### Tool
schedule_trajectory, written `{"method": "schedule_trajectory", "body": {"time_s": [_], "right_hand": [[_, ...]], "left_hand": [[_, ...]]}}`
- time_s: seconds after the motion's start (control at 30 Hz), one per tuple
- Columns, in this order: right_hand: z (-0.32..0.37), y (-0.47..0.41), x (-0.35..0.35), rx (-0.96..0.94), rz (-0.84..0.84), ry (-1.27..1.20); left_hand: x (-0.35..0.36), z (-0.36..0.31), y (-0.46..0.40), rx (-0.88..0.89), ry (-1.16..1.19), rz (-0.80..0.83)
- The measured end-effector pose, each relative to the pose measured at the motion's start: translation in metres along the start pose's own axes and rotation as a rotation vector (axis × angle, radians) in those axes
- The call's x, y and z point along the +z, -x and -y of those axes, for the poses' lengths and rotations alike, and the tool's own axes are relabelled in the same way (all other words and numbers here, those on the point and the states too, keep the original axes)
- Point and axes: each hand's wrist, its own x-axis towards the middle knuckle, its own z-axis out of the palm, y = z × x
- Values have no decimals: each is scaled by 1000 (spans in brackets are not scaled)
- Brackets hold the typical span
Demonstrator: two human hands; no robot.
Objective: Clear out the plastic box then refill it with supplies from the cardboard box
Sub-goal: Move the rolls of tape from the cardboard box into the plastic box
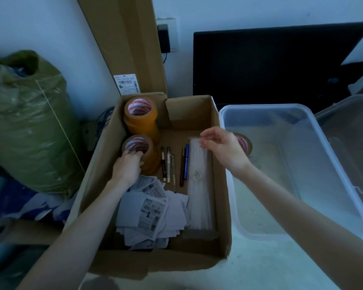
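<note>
An open cardboard box (221, 206) sits in front of me. It holds two stacks of amber tape rolls, one at the back (140, 116) and one nearer (144, 152), several pens (174, 164), a pile of printed labels (153, 210) and a clear bundle of plastic sleeves (199, 185). My left hand (127, 167) grips the top roll of the nearer stack. My right hand (223, 146) hovers above the far end of the clear bundle with fingers loosely curled and nothing in them. To the right, the clear plastic box (331, 164) holds one tape roll (244, 143), partly hidden by my right hand.
The plastic box's lid (350, 139) leans behind it at the right. A dark monitor (270, 65) stands at the back. A full green bag (27, 126) stands at the left. A tall flat carton (124, 45) leans on the wall behind the cardboard box.
</note>
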Motion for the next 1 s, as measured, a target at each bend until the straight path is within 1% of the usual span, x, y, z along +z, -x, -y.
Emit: {"method": "schedule_trajectory", "body": {"time_s": [0.1,0.13,0.23,0.4,0.47,0.53,0.63,0.73,0.8,0.87,0.9,0.97,1.0], "right_hand": [[2,-2,-1,40,-9,-33],[3,-2,0,55,2,-43],[5,-1,4,124,70,-130],[9,1,16,309,261,-315],[11,3,18,310,293,-357],[12,4,15,283,271,-364],[13,7,10,246,197,-363],[14,10,3,196,83,-327],[14,9,-3,172,15,-347],[13,8,-10,169,-39,-379],[13,8,-12,171,-56,-389],[13,7,-18,182,-78,-400],[13,7,-20,185,-85,-405]], "left_hand": [[-9,-6,10,24,104,-55],[-15,-10,15,56,113,-91],[-33,-21,34,241,100,-196],[-54,-39,59,565,50,-219],[-56,-47,66,644,45,-242],[-55,-52,68,667,80,-283],[-45,-53,65,593,140,-357],[-31,-46,53,407,321,-393],[-18,-38,40,275,357,-378],[-4,-27,23,152,247,-298],[4,-22,14,84,193,-222],[18,-16,0,-30,124,-20],[23,-14,-6,-58,81,81]]}}
